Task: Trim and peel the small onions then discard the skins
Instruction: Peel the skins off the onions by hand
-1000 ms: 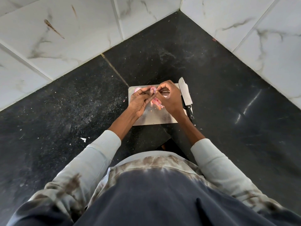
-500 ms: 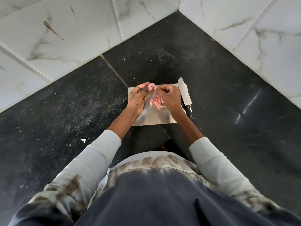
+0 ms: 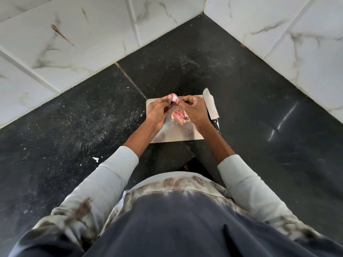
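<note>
While both hands pinch onion [image 3: 174, 97], skins [image 3: 179, 115] on board [image 3: 178, 133], knife [image 3: 210, 106] alongside

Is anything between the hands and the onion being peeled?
No. The left hand and right hand both pinch the small onion directly above the cutting board; skins lie below.

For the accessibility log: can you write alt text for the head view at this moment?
Both hands, left hand and right hand, pinch a small onion above a metal board on a black counter. A pile of pink skins lies on the board, and a knife rests along its right edge.
</note>
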Demonstrator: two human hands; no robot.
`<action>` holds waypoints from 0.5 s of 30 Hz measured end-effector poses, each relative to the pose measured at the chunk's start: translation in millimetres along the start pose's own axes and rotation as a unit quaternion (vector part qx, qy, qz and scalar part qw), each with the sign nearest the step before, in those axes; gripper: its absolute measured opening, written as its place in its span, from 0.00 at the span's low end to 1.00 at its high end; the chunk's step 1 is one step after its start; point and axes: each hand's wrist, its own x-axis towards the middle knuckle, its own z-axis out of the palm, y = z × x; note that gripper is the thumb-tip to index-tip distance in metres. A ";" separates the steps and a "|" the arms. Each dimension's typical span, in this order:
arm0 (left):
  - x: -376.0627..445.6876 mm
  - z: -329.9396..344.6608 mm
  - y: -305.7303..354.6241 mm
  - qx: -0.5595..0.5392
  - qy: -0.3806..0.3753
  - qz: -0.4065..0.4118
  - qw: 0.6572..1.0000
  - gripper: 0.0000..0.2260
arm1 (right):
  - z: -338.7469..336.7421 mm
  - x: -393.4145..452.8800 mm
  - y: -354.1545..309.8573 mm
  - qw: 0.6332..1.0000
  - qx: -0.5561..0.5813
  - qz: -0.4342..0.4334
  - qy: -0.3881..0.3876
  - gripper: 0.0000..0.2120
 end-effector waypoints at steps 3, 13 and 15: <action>-1.8 0.5 1.9 -0.001 -0.006 -0.026 1.000 0.07 | -0.4 -1.3 -2.0 1.000 -0.006 -0.009 -0.008 0.09; -8.2 -0.4 3.0 0.023 -0.046 -0.028 0.998 0.10 | -4.7 -5.4 -2.1 0.999 0.032 0.000 -0.017 0.12; -10.1 -0.5 2.5 0.021 -0.048 -0.029 0.998 0.10 | -6.7 -4.3 -2.3 0.999 0.037 -0.004 -0.017 0.12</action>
